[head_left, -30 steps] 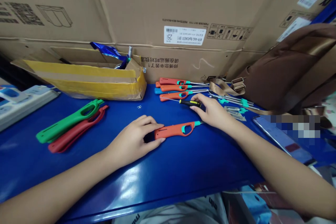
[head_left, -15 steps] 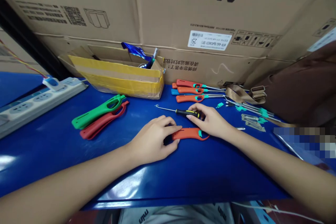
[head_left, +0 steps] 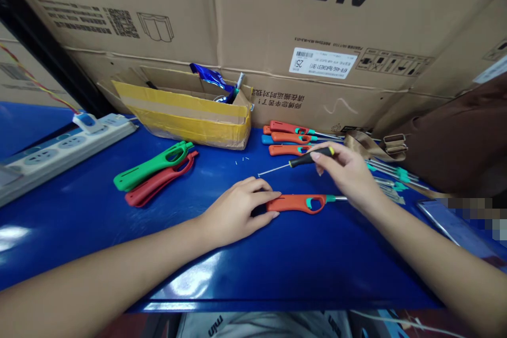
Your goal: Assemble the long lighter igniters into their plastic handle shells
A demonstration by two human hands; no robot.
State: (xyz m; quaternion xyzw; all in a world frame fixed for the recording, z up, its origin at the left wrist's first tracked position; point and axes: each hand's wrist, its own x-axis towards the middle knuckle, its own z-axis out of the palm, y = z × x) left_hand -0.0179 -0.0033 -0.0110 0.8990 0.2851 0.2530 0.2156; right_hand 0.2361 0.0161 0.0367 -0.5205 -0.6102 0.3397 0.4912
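Observation:
My left hand (head_left: 241, 212) grips the butt end of an orange long-necked lighter (head_left: 293, 203) between thumb and fingers. The lighter lies flat on the blue table, its teal trigger and metal neck pointing right. My right hand (head_left: 350, 171) holds a black and yellow screwdriver (head_left: 307, 159) by its handle, above the lighter. The screwdriver's shaft slants down to the left, its tip near my left fingers. A tiny pale bit shows at the tip, perhaps a screw. Several small screws (head_left: 242, 160) lie beyond my left hand.
Several assembled lighters (head_left: 289, 137) lie at the back, beside metal necks with teal parts (head_left: 396, 171). Green (head_left: 152, 166) and red (head_left: 158, 182) handle shells lie left. A yellow-taped carton (head_left: 186, 121), a power strip (head_left: 71, 145) and a phone (head_left: 447, 222) stand around.
My right hand has lifted the screwdriver and moved right, drawing its tip away from the small screws. My left hand stays on the lighter.

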